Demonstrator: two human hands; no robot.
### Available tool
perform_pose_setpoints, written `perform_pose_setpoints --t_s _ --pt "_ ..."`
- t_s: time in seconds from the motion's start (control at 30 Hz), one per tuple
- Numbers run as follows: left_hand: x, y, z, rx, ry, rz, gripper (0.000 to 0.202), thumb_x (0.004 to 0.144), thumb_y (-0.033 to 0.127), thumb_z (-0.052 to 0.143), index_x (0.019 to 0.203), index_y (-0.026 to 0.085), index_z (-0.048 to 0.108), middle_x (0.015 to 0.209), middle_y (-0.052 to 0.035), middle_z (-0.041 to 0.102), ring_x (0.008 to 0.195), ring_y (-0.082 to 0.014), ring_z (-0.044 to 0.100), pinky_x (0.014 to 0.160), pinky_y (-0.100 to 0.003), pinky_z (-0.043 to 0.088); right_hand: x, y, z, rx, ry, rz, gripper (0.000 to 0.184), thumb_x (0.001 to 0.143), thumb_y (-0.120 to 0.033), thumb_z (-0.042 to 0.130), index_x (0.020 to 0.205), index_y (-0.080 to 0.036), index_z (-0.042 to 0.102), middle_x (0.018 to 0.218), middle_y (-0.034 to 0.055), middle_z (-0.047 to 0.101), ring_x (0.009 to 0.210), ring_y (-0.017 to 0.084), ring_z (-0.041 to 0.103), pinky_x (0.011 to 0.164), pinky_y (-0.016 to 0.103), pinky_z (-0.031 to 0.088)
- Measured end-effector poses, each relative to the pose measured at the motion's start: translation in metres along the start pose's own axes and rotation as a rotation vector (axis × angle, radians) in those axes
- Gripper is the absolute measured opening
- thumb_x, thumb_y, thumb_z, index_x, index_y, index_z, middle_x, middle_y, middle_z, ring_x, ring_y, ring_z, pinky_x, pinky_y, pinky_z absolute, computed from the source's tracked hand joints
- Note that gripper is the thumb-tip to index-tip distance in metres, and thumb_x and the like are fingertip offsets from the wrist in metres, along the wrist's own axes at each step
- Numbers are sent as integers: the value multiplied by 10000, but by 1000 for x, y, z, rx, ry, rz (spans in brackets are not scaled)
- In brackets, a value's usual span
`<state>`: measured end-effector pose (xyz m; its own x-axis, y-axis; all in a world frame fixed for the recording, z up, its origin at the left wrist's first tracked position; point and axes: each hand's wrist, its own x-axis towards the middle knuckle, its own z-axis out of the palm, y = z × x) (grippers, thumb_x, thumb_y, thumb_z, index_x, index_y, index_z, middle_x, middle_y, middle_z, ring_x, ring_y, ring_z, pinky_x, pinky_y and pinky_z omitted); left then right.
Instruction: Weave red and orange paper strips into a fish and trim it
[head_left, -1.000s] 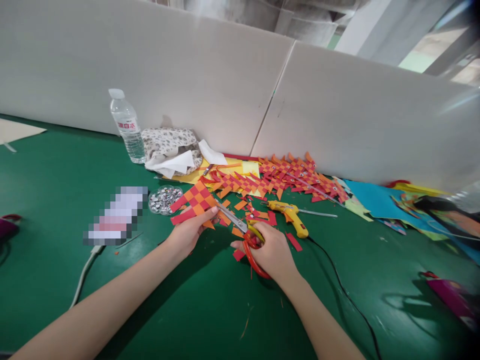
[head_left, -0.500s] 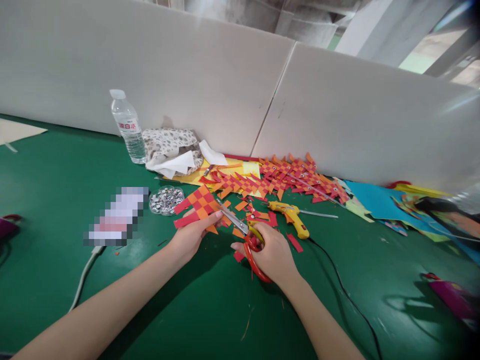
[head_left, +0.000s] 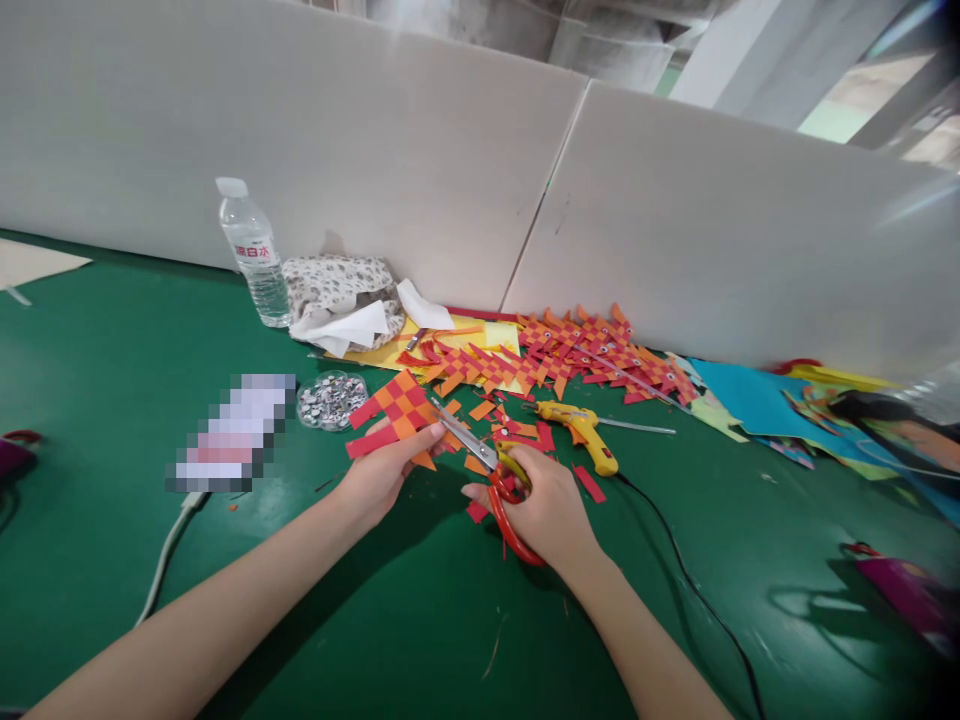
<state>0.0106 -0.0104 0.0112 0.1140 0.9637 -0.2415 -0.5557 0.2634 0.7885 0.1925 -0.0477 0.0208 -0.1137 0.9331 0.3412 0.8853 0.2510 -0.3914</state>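
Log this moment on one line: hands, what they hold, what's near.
left hand: holds red-orange woven paper | right hand: holds scissors, blades by the paper | near: yellow glue gun, on green table

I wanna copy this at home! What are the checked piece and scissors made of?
Checked piece: probably matte paper or card; its strips look thin and flat.
Scissors: blades look like shiny grey metal; the smooth, bright red handle is probably plastic.
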Motion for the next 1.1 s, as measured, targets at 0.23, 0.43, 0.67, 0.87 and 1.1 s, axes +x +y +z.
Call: perform_pose_setpoints --t_s 0.23,0.43,0.67,0.87,1.1 --pt "1 1 -1 24 -17 -10 201 601 238 784 742 147 675 654 15 666 577 -92 604 559 -184 494 0 3 2 18 27 -24 454 670 -565 644 602 -211 369 554 -44 415 482 93 354 468 222 281" --pt "1 -1 -5 68 -52 -55 226 595 282 788 753 160 682 673 14 670 611 -97 607 599 -195 504 -1 0 0 7 9 -1 444 671 -570 639 633 -208 385 587 -35 449 511 101 388 487 222 286" --pt "-1 -1 -4 101 -74 -131 269 584 313 789 781 158 691 707 -15 689 652 -131 620 631 -232 505 -1 1 -1 1 -32 8 426 672 -578 629 690 -207 422 622 -24 473 525 112 412 486 224 282" --pt "1 -2 -7 117 -107 -143 266 594 320 783 776 147 696 725 -39 695 685 -145 625 654 -236 496 -2 1 0 8 -6 0 444 658 -585 637 668 -208 402 606 -29 453 522 110 396 494 227 290" --pt "-2 -3 -4 100 -133 -133 262 593 297 789 784 146 692 744 -33 694 665 -133 623 656 -231 496 -2 0 1 36 30 -20 440 658 -565 644 630 -208 388 573 -38 425 499 103 380 481 221 288"
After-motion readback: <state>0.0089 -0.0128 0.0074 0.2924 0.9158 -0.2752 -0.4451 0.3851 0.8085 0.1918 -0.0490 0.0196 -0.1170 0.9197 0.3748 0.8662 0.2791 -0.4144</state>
